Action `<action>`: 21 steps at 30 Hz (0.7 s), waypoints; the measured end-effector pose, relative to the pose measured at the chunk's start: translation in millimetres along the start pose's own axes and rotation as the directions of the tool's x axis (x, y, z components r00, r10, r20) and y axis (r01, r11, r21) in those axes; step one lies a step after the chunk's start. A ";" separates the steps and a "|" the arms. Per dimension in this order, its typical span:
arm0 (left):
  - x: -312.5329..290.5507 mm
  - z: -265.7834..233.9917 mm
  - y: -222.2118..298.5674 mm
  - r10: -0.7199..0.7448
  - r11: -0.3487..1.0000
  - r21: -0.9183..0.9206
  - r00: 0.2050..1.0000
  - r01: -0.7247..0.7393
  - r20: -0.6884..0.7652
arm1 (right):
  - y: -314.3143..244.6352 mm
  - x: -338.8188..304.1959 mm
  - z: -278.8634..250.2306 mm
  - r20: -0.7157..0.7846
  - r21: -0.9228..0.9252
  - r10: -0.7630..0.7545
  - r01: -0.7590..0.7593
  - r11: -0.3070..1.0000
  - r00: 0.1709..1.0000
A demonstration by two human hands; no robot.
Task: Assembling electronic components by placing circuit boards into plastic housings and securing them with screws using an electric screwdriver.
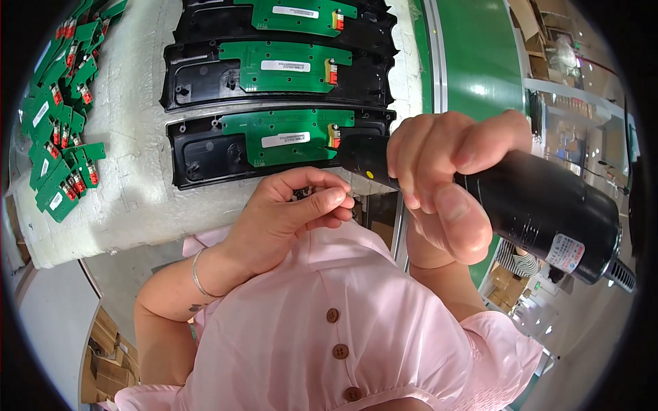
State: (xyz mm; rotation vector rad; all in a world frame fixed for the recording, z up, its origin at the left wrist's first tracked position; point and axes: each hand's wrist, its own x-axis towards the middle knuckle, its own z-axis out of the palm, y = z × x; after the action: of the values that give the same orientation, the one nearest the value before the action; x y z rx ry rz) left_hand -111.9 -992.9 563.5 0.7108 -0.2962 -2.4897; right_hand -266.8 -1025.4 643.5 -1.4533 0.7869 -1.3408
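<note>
My right hand point(452, 178) is wrapped round a black electric screwdriver point(541, 205), which lies nearly level with its cable end off to the right. The driver's thin tip reaches the right part of the nearest green circuit board point(240, 137), beside a red and white connector point(334, 135). That board lies in a black plastic panel point(199, 161). Just in front of the panel, my left hand point(301, 205) is curled, with thumb and fingers close together. Small dark pieces, seemingly screws point(310, 192), show in its palm, partly covered by the fingers.
Two more black panels with green boards point(250, 68) lie farther back in a row. A heap of loose green boards point(65, 137) sits at the left on the white foam surface point(137, 123). Beyond a metal rail point(439, 61) at right runs a green surface point(480, 55).
</note>
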 end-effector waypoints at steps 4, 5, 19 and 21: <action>-3.0 1.4 2.7 -0.026 0.999 -0.040 1.000 0.025 -0.017 | -3.2 -1.1 3.0 -0.060 -0.009 0.078 -0.079 0.997 0.995; -5.7 -2.1 2.0 -0.008 0.995 -0.095 1.000 0.005 -0.029 | -9.4 -2.0 8.2 -0.133 -0.097 0.134 -0.147 0.984 0.982; 4.4 -23.6 8.5 0.153 0.981 -0.126 0.987 -0.146 0.047 | -64.6 -5.5 2.6 -0.225 0.295 -0.035 0.102 0.950 0.974; 9.8 -25.2 6.4 0.180 0.940 -0.286 0.982 -0.189 -0.055 | -59.9 -11.8 5.9 -0.186 0.229 0.020 0.024 0.973 0.982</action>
State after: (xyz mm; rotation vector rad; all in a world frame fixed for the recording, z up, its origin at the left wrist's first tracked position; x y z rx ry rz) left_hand -102.6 -1005.2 540.4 0.5672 0.0153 -2.2775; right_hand -272.1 -994.0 695.9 -1.1579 0.7214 -1.5330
